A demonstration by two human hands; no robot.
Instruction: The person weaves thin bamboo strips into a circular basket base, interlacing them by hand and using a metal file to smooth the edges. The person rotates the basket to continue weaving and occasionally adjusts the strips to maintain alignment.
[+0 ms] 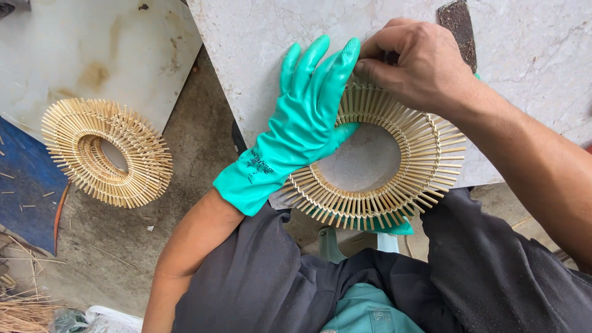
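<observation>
Rough grey stone slab [259, 37] is sitting across the person's lap area outdoors, with a dusty concrete floor [123, 246] showing below it. Resting on the slab's near edge is a ring-shaped frame of thin bamboo slats [394, 197], the slats fanning outward all round an open oval middle, and part of it is hanging just past the slab's edge over the dark trousers [493, 271].

Left hand [302, 123], wearing a teal rubber glove, is lying flat on the ring's left side, fingers straight, close together and pointing away from the person, pressing down rather than gripping anything. Right hand [419, 61], bare, is working at the far rim of the same ring, fingers curled tight and pinching at the slat tips next to the gloved fingertips. What exactly it's pinching is too hidden to tell.

Off to the left, well apart, a second slatted ring [108, 154] is lying on the floor, partly over a pale board [74, 43]. A blue sheet [24, 185] is lying beside it, and loose straw [24, 311] is piling up in the bottom-left corner.
</observation>
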